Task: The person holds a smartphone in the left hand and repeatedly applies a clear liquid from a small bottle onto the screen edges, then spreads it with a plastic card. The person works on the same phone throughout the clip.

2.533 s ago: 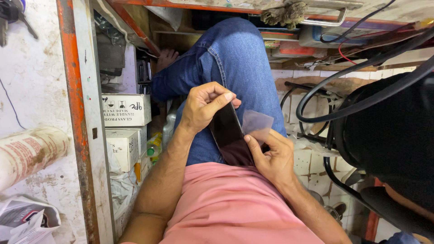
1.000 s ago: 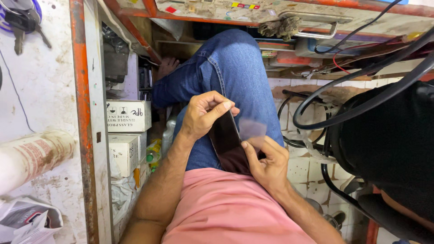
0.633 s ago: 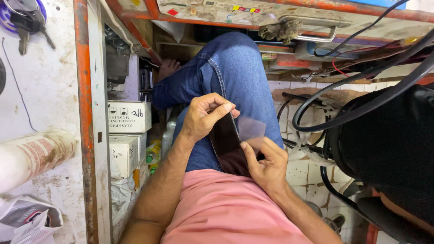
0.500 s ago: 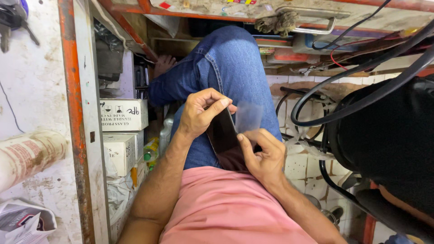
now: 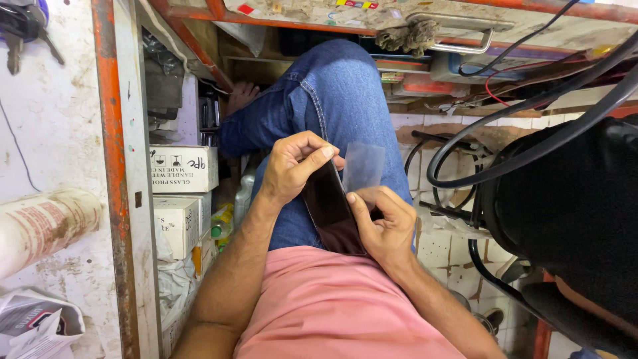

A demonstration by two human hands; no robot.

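Nearest to us is our pink shirt (image 5: 332, 306), and just beyond it both forearms meet over the lap. Our left hand (image 5: 296, 166) curls around the far left edge of a dark phone (image 5: 332, 209), thumb laid along its top, fingers closed on it. Our right hand (image 5: 382, 226) cups the phone's near right side, thumb pressed along the screen edge, while its fingers pinch the lower end of a thin clear film (image 5: 363, 166) that stands up just right of the phone and against the knee; where exactly the fingertips grip it is hard to make out. The phone rests tilted on our thigh in blue jeans (image 5: 332, 100), its near end hidden between hand and shirt. Room to move is tight: to the left an orange-edged post (image 5: 109, 166) and stacked cardboard boxes (image 5: 183, 169) close in, to the right a black seat (image 5: 565, 199) with looping black cables (image 5: 531, 159) sits near our elbow. Farther off, the knee rises toward the underside of a workbench (image 5: 399, 20), where a rag (image 5: 409, 36) hangs by a metal handle (image 5: 465, 26). A bare foot (image 5: 240, 96) shows in the dim far recess, partly hidden by the leg.
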